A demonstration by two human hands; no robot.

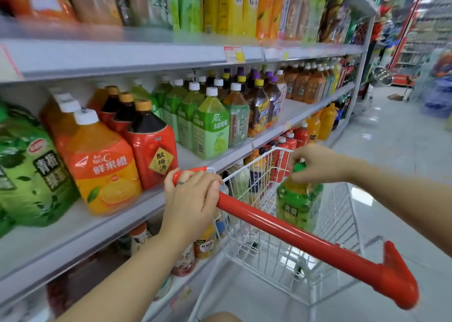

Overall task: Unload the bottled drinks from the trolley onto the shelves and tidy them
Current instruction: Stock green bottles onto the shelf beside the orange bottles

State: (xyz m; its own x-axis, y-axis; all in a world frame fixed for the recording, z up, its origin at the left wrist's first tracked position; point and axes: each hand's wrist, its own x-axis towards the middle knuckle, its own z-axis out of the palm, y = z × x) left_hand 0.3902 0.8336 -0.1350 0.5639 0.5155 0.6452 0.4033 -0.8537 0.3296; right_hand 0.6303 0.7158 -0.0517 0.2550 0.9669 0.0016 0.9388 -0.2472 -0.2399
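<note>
A bare gap on the grey middle shelf lay open between the red-labelled dark bottle and the pale-green grape bottle; the red trolley handle bar crossed before the white wire basket.

Two hands show: the left hand and the right hand. There is one trolley with one red handle. One green-cap bottle is at the trolley. On the middle shelf, three orange juice bottles stand in a row. Next come three plum drink bottles with orange caps. Four grape drink bottles can be counted in their front row. One big green tea bottle is far left. One price tag hangs above. The bottles further off are too blurry to count.
</note>
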